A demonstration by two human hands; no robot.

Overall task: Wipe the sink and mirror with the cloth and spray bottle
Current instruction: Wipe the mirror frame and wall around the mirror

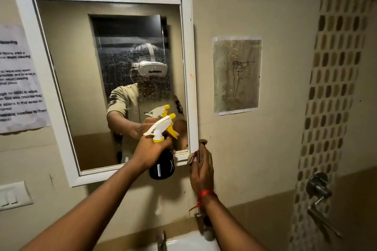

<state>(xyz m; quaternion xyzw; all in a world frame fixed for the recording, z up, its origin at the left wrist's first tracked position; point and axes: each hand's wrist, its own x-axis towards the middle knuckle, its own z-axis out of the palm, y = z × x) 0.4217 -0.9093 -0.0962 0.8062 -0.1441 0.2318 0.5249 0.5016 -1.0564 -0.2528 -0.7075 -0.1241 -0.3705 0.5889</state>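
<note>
A white-framed mirror (pixel 81 79) hangs on the wall, its glass streaked with wet droplets in the middle. My left hand (pixel 151 151) grips a black spray bottle (pixel 162 166) with a white and yellow trigger head, its nozzle aimed left at the mirror's lower right part. My right hand (pixel 202 171) is raised at the frame's lower right corner, closed on a bunched brownish cloth (pixel 201 150). The white sink (pixel 187 241) shows only its rim at the bottom edge.
A metal tap (pixel 162 238) rises from the sink. Paper notices are taped to the wall: a text sheet (pixel 18 79) on the left, a drawing (pixel 236 74) on the right. A switch plate (pixel 13 195) is at lower left, a shower valve (pixel 318 187) at right.
</note>
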